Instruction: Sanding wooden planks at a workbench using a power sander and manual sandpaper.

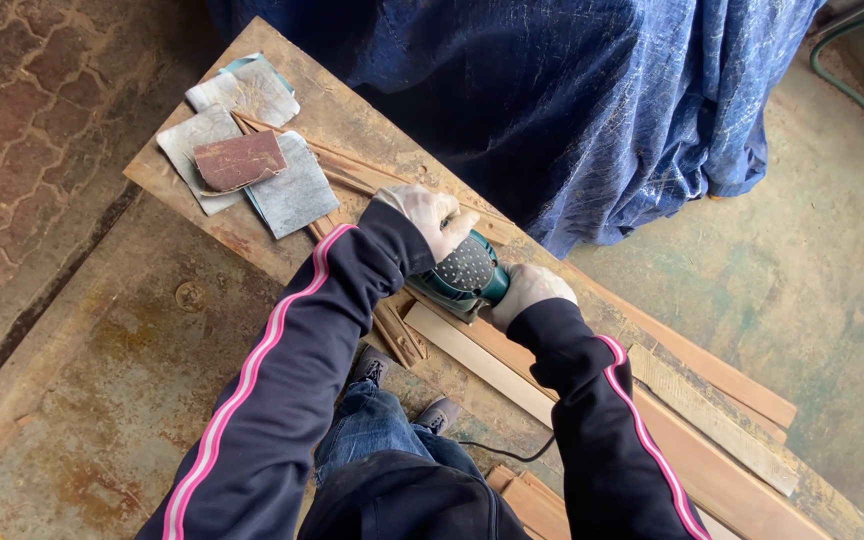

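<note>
A teal electric sander [466,275] with a dotted grey top rests on a pale wooden strip [482,362] on a worn wooden bench [282,245]. My left hand [430,217], dusty white, lies over the sander's top and front. My right hand [526,290] grips its rear end. Both arms wear dark sleeves with pink and white stripes. A black cord [512,452] runs off below the bench edge.
Several sheets of sandpaper [242,160], grey and reddish-brown, lie at the bench's far left end. Long wooden slats [712,420] run along the bench to the right. A blue cloth [572,110] covers something behind it. A rusty metal floor [112,400] lies below.
</note>
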